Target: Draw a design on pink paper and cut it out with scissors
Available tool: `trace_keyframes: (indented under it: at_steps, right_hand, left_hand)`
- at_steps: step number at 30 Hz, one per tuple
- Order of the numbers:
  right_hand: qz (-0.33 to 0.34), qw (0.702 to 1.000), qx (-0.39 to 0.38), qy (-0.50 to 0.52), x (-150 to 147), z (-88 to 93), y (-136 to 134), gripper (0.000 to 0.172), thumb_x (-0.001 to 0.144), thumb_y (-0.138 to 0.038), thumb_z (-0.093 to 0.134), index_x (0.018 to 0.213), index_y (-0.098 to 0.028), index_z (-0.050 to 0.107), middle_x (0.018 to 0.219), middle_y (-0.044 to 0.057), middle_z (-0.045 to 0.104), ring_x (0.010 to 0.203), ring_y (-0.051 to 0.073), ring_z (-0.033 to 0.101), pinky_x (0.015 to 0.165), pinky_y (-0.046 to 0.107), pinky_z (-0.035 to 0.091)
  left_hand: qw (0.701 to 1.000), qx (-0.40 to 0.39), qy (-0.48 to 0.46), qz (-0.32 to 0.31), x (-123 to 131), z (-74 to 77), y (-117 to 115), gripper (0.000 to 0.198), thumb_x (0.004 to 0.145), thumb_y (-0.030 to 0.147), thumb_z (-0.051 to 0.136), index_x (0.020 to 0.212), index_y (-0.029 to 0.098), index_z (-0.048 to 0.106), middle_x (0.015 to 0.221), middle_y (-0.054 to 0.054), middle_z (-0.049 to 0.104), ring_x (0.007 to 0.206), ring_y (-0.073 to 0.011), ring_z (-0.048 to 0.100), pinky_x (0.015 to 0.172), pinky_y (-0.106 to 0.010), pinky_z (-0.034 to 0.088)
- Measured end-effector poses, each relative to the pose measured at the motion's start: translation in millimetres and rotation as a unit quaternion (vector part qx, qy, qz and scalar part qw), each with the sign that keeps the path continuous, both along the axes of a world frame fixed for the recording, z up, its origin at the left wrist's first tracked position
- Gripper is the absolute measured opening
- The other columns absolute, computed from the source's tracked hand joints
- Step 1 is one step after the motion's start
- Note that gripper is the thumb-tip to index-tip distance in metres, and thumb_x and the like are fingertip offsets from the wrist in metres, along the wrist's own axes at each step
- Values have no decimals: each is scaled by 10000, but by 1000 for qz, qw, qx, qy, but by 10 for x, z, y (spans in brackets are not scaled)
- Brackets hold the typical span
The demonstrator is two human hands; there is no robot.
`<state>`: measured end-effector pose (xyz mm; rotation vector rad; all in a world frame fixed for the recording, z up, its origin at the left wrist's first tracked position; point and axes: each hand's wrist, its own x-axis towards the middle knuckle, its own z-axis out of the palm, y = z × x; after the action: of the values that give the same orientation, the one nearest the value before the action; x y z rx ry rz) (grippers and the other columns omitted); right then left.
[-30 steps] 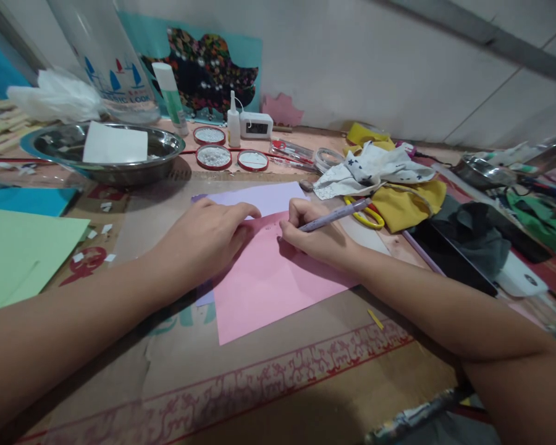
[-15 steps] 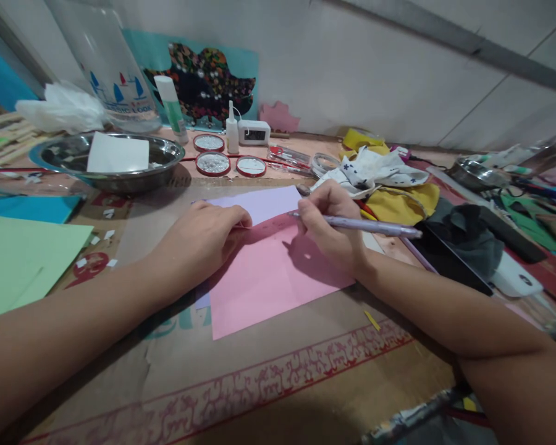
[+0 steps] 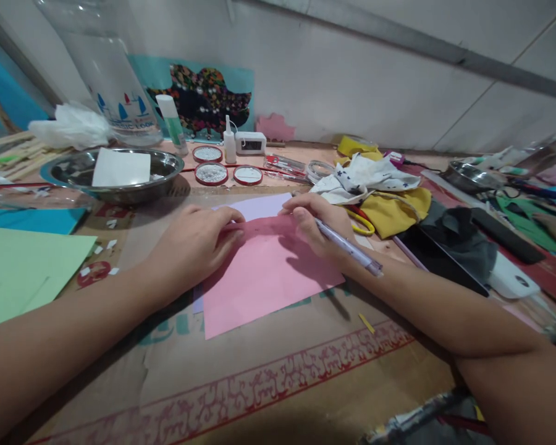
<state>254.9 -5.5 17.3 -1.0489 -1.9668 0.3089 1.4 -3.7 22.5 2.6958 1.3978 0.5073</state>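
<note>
A pink sheet of paper [image 3: 264, 272] lies over a lilac sheet [image 3: 262, 205], which shows along the far edge and at the left. My left hand [image 3: 192, 244] pinches the far left part of the pink sheet between thumb and fingers. My right hand [image 3: 322, 225] is closed round a pale purple pen [image 3: 349, 247], whose back end points toward me and right. The pen's tip is hidden by the hand. Fingers of this same hand touch the far right edge of the pink sheet. Small dark marks show near that edge.
Light green paper [image 3: 28, 266] lies at the left, near a metal bowl [image 3: 134, 194]. Bead dishes [image 3: 210, 173], a glue bottle [image 3: 230, 142] and a glue stick [image 3: 172, 123] stand behind. Cloths [image 3: 366, 179], yellow-handled scissors [image 3: 364, 225] and a dark tablet [image 3: 440, 266] are at the right.
The pen has swung from writing position, its back end now lower and nearer me. My right fingers have moved onto the pink sheet's far edge. My left hand keeps its pinch. The view shifted slightly.
</note>
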Motion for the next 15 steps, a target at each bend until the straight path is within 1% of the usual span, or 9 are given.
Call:
trace_keyframes:
  at_steps: [2,4,5,7,8,9,10,12,15]
  right_hand:
    - [45,998,-12,43,-15,-3,-34,352,1053,-431,460,1079,-217,738,980,63,769,831,194,677,753,342,519]
    - [78,993,-52,67,-40,7,-55,398,1061,-443,433,1042,-206,752,855,50,737,759,179,649,708,331,507]
    - [77,991,-88,69,-55,13,-54,381,1052,-431,451,1000,-198,749,772,34,698,708,170,627,672,321,495]
    - [61,981,-173,68,-88,14,-31,239,997,-361,543,920,-189,690,672,-8,617,613,146,580,593,292,457]
    - [49,974,-206,73,-102,6,-10,146,954,-316,592,889,-193,635,658,-27,591,575,133,555,558,278,430]
    - [39,970,-227,79,-113,-8,16,103,911,-277,624,861,-202,576,661,-40,576,550,121,530,533,266,403]
    - [31,969,-232,82,-119,-26,45,138,877,-252,641,826,-212,520,661,-50,558,536,112,505,518,258,375]
    - [14,975,-212,66,-116,-68,102,230,839,-241,648,744,-228,440,632,-64,493,533,104,454,519,254,332]
    - [-16,983,-181,31,-96,-122,163,276,817,-230,613,657,-234,388,595,-66,419,537,103,391,524,260,289]
  left_hand:
    - [1000,-9,17,-7,3,-12,4,309,1011,378,462,1108,176,675,1032,-118,792,957,-315,720,880,-451,485]
    - [999,-12,32,-7,6,-25,14,328,1013,382,460,1119,166,683,1014,-121,791,946,-319,720,853,-443,488]
    - [999,-11,38,-7,8,-32,19,335,1011,381,463,1126,162,688,1015,-125,790,947,-322,719,843,-440,488]
    - [999,-6,44,-3,12,-46,29,333,1000,375,476,1128,160,698,1027,-131,789,958,-326,717,833,-435,488]
    - [999,-5,45,-2,14,-52,33,329,994,372,486,1125,161,703,1032,-133,789,962,-326,717,831,-432,487]
    - [999,-4,46,-1,16,-58,35,327,989,371,492,1123,163,706,1032,-133,789,964,-325,717,829,-427,487]
    - [999,-3,45,-2,17,-63,36,326,988,372,493,1120,166,709,1025,-130,789,962,-322,718,826,-422,486]
    - [999,-2,43,-4,18,-70,38,335,994,383,481,1116,172,712,1012,-121,790,955,-317,718,823,-416,484]
    - [999,-1,45,-3,20,-79,45,348,994,386,471,1103,170,721,1006,-120,792,944,-323,719,812,-419,481]
